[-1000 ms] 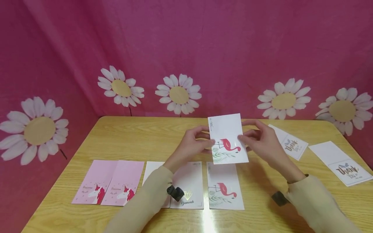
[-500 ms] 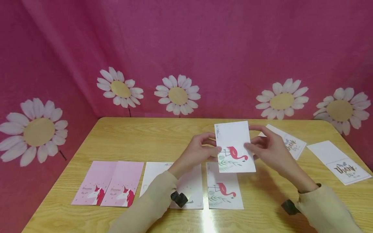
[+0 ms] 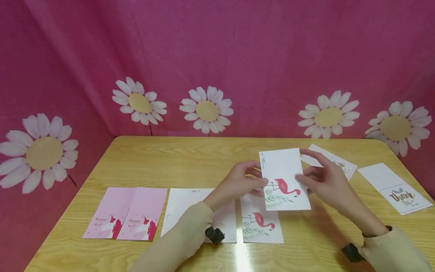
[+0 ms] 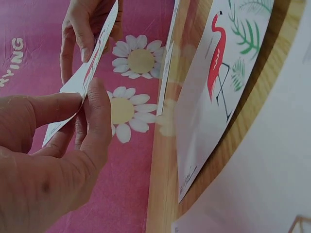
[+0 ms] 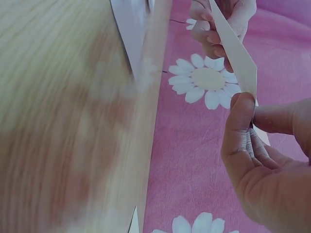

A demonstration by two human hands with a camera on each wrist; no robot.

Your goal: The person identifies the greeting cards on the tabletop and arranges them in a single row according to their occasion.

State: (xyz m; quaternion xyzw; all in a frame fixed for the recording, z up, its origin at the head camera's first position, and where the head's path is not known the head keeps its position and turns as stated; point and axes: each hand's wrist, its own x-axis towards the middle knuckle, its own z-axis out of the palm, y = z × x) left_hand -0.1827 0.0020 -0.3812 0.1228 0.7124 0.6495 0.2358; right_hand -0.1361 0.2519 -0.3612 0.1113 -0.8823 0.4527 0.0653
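Note:
Held up above the table is a white flamingo card, its picture side facing me. My left hand pinches its left edge, thumb on the front and fingers behind. My right hand pinches the right edge the same way. Both wrist views show the thin card edge-on between thumb and fingers. Beneath it on the table lies a second flamingo card, its top right part covered by the held one. Left of that, two white cards lie side by side, partly hidden by my left forearm.
Two pink unicorn cards lie edge to edge at the left of the wooden table. Two "Thank you" cards lie askew at the right, one partly behind my right hand. A pink flowered curtain hangs behind.
Both hands have moved right and lower, carrying the flamingo card toward me. More of one "Thank you" card is now covered by the right hand. The cards on the table stay put.

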